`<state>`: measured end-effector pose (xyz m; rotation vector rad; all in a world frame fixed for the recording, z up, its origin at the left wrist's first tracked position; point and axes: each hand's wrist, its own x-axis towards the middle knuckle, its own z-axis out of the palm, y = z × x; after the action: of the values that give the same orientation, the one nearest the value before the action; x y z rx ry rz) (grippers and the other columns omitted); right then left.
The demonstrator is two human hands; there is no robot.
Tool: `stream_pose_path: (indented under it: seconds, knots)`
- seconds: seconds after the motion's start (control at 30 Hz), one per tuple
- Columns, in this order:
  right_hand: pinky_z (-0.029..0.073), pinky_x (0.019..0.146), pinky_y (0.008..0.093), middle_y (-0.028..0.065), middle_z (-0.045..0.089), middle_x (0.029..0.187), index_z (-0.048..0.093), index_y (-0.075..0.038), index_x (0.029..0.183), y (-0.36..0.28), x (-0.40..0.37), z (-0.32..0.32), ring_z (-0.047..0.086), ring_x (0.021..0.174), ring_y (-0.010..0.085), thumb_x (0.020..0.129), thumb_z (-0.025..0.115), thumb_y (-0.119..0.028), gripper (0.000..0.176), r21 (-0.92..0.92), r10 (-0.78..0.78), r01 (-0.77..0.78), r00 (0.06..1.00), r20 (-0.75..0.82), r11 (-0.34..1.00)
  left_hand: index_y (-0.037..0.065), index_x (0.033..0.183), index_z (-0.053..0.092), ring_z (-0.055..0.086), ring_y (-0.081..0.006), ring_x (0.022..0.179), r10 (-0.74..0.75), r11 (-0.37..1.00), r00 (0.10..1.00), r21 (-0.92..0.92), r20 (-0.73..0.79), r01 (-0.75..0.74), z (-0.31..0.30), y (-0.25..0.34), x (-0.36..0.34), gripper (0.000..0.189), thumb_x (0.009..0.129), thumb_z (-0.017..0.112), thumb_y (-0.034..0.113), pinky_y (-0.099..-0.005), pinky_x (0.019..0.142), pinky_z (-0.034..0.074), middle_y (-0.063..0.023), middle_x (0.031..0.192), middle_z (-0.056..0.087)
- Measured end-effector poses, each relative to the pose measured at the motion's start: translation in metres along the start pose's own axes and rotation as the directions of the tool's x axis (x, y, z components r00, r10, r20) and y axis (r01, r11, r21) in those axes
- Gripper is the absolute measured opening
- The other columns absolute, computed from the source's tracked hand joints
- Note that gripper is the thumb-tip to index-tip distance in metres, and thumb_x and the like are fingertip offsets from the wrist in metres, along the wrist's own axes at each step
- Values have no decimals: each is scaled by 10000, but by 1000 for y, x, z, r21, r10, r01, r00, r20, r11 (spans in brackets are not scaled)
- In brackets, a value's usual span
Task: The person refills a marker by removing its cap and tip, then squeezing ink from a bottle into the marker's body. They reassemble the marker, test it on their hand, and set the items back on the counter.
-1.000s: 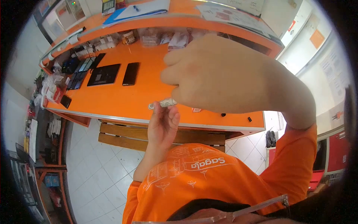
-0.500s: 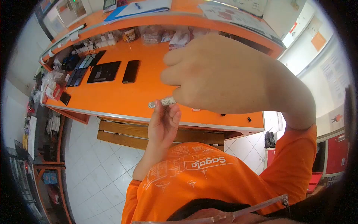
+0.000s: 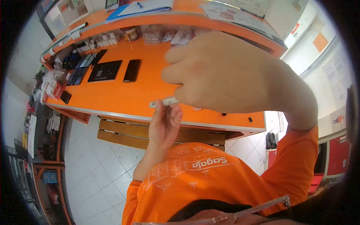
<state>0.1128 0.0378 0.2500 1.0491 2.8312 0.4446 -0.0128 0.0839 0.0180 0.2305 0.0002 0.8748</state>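
Observation:
A small whitish tube (image 3: 170, 101) with tiny printing lies across the fingers of my left hand (image 3: 165, 125), pinched under the thumb. Its left tip pokes out past the thumb. My right hand (image 3: 213, 75) is curled with its back to the camera, large in view, and closed at the tube's right end. The fingertips of that hand are hidden, so how they grip the end cannot be seen. Both hands are above the front edge of the orange table (image 3: 108, 95).
On the table are a black phone (image 3: 132, 71), a flat black device (image 3: 105, 71), several phones at the left, and a small black piece (image 3: 250, 119) at the right. Bagged items and a jar (image 3: 130, 34) stand under the raised shelf. A wooden bench (image 3: 123, 133) is below the front edge.
The printing on the tube looks slightly turned. Both hands keep nearly the same place, and the view has shifted only a little.

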Motion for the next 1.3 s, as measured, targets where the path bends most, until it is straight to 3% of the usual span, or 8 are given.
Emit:
stream_pose_path:
  seconds: [0.27,0.57,0.63,0.73,1.0,1.17,1.23,1.3]
  knots:
    - [441,633,286,13,489,729,570,-92,603,-1,-2,7,494,807,162,620,583,-115,32,15,-11,10,999,51,1000,40,1031,506,623,-175,837,8,1000,1000,-21,14,-8,1,0,-3,298,901,446,301,-289,745,535,-94,908,606]
    - [441,613,287,18,484,716,565,-88,585,-2,-2,6,494,787,169,616,578,-119,46,29,-32,33,999,-41,999,45,1027,510,618,-173,857,0,1000,1000,-29,-5,0,4,1,-6,293,898,452,301,-288,747,532,-86,909,604]
    - [441,608,286,17,483,711,568,-87,588,-2,-3,12,494,783,169,614,581,-121,44,17,-71,74,986,-153,997,46,1029,510,618,-173,857,3,999,1000,-35,-7,-3,5,0,-6,292,899,451,301,-288,747,532,-87,916,604]
    - [443,610,283,19,482,705,572,-85,598,-3,0,4,495,778,170,611,583,-124,42,-4,-38,38,999,-35,999,46,1033,510,618,-174,858,-6,999,1000,-46,2,6,5,1,-5,293,901,448,300,-287,750,529,-89,927,604]
    - [451,619,267,21,489,706,583,-79,616,-2,0,4,497,781,173,600,599,-99,31,0,-56,56,998,-35,998,26,1082,486,601,-177,906,-14,999,998,-29,62,16,5,-1,-7,319,909,433,289,-295,796,511,-99,983,592]
    - [466,674,259,22,512,726,612,-74,658,0,-5,-1,507,810,173,621,597,-90,43,-38,-86,83,993,-78,996,1,1118,457,578,-211,959,41,990,996,134,82,-52,9,0,-10,296,907,430,206,-323,853,486,-138,1018,572]
    - [467,717,261,24,524,739,626,-79,679,-5,-6,-3,515,831,173,635,591,-91,58,-14,2,-2,1000,28,1000,0,1112,461,575,-224,965,61,983,995,169,75,-73,13,-1,-12,286,896,437,186,-330,862,482,-147,1024,567]
    - [464,716,267,21,526,742,629,-81,684,-4,-9,1,517,836,175,640,587,-97,63,1,-4,4,1000,8,1000,-2,1106,466,572,-238,972,81,975,994,203,70,-94,13,-1,-13,278,885,444,166,-337,871,477,-155,1029,561]
